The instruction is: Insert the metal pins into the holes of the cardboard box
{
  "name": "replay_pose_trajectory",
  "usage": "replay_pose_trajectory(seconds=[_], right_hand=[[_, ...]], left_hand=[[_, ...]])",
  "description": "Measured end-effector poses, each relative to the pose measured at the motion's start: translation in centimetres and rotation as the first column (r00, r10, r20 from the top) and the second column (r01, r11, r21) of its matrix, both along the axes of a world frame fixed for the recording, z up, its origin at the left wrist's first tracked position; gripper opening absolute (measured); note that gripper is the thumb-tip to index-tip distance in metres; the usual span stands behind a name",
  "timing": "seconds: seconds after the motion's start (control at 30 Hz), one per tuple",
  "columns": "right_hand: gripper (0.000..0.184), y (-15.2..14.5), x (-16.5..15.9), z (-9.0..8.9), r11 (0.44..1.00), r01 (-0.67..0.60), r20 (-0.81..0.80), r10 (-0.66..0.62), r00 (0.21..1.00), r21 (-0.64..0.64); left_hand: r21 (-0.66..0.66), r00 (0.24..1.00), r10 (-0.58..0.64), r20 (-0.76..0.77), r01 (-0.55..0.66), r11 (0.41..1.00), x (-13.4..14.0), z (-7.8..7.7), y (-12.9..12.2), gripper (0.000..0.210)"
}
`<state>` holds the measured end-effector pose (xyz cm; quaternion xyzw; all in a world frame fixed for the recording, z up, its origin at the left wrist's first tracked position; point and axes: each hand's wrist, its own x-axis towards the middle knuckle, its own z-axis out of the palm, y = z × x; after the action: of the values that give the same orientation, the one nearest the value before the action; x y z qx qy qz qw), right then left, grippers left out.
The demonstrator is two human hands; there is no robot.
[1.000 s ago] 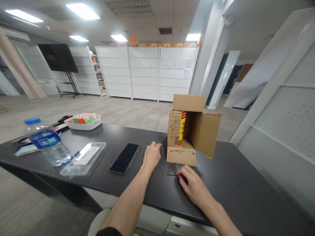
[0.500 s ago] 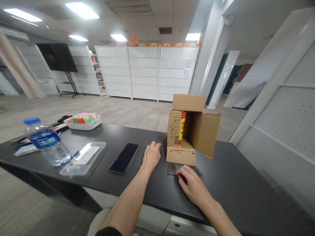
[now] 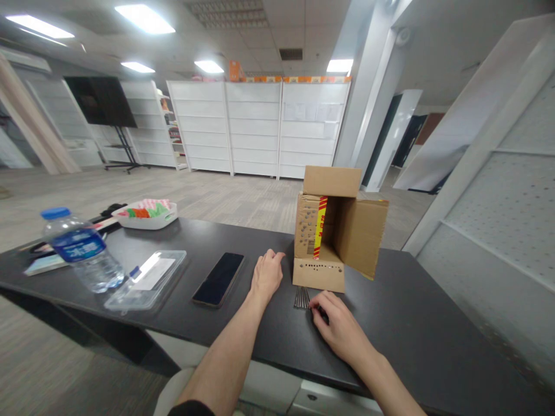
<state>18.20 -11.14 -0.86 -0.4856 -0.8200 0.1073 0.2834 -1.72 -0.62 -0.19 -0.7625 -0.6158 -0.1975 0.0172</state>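
Observation:
My right hand [image 3: 337,326] rests on the dark table with its fingers curled and thumb drawn in. Its fingertips meet the right side of a row of thin dark metal rods [image 3: 302,298], which look like nails or screws; whether one is pinched is hidden. Behind this row a cardboard box [image 3: 307,231] stands with its opening facing me and its flaps folded out. Several small holes dot the lower flap, and grey spots mark the left flap. Left of the box, my left hand [image 3: 266,276] lies on the table, fingers loosely curled together and thumb pointing right, with nothing visible in it.
A phone [image 3: 219,279] lies left of my left hand. Farther left are a clear plastic case [image 3: 167,271], a water bottle [image 3: 82,248] with a blue cap, and a white basket [image 3: 167,218] of colourful packets. A perforated white panel [image 3: 507,219] borders the right side.

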Motion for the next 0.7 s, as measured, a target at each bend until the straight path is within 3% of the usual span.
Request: replay_pose_trajectory(seconds=[0.17, 0.33, 0.53, 0.7], right_hand=[[0.014, 0.1, 0.2, 0.1, 1.0, 0.024, -0.014, -0.024, 1.0, -0.01], [0.013, 1.3, 1.1, 0.6, 0.989, 0.145, -0.055, -0.146, 0.988, -0.024], [0.018, 4.1, 2.5, 1.8, 0.916, 0.386, -0.08, -0.395, 0.915, -0.111], [0.015, 5.6, 2.7, 2.4, 0.873, 0.472, -0.005, -0.476, 0.879, -0.121]], left_hand=[[0.003, 1.0, 0.003, 0.006, -0.003, 1.0, 0.0, 0.0, 0.0, 0.041], [-0.003, 1.0, 0.0, 0.004, 0.0, 1.0, 0.0, 0.1, 0.0, 0.041], [-0.019, 1.0, 0.005, 0.009, -0.004, 1.0, 0.1, 0.3, -0.2, 0.04], [-0.015, 1.0, -0.002, 0.016, 0.002, 1.0, 0.1, 0.3, -0.2, 0.042]])
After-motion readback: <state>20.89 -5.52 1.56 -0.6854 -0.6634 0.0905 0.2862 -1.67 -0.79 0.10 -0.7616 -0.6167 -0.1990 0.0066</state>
